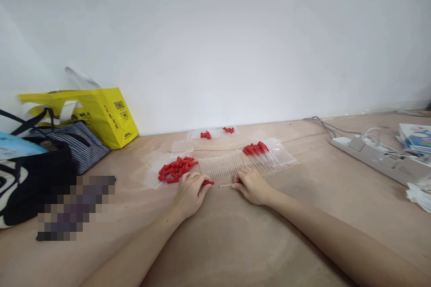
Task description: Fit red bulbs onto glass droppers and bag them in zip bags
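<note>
Between the fingers of my left hand (pixel 191 192) is a small red bulb-like cap (pixel 208 183), its narrow end pointing right. My right hand (pixel 251 184) pinches a thin whitish stick (pixel 226 185), whose tip points left at the cap, a small gap apart. Just beyond my hands lies a row of clear thin tubes or sticks (pixel 222 165), side by side. A pile of loose red caps (pixel 177 168) rests on clear plastic bags left of the row. On the right, several sticks with red caps fitted (pixel 257 149) lie on another clear bag (pixel 286 157).
Near the wall, more red pieces (pixel 205 135) lie on a plastic sheet. At the left stand a yellow bag (pixel 114 116), a striped bag (pixel 84 143) and a black bag (pixel 40 184). On the right are a power strip (pixel 370 161), cables, white tissue (pixel 419 196) and papers (pixel 414 136).
</note>
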Demonstrator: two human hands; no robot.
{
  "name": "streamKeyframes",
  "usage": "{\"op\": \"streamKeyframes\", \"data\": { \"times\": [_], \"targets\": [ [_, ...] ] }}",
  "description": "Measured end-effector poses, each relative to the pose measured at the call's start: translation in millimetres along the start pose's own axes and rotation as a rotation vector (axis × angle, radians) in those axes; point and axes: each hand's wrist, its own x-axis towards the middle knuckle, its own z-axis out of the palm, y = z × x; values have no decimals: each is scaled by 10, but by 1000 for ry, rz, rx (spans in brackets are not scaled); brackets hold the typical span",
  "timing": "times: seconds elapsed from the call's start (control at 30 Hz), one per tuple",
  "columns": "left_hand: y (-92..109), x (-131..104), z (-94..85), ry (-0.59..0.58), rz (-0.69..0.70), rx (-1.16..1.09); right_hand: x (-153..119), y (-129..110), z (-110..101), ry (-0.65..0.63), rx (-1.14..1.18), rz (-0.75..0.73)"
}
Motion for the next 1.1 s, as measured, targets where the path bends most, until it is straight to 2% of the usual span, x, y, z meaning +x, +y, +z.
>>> {"op": "streamKeyframes", "data": {
  "times": [0.23, 0.53, 0.77, 1.1],
  "targets": [
    [-12, 13, 30, 10, -33, 18, -22, -50, 47, 77, 162, 14],
    [51, 5, 28, 25, -18, -19, -14, -87, 100, 91, 145, 18],
    [107, 17, 75, 23, -7, -84, -39, -101, 94, 120, 162, -119],
    [164, -6, 43, 50, 99, -22, -17, -91, 51, 190, -111, -320]
  ]
}}
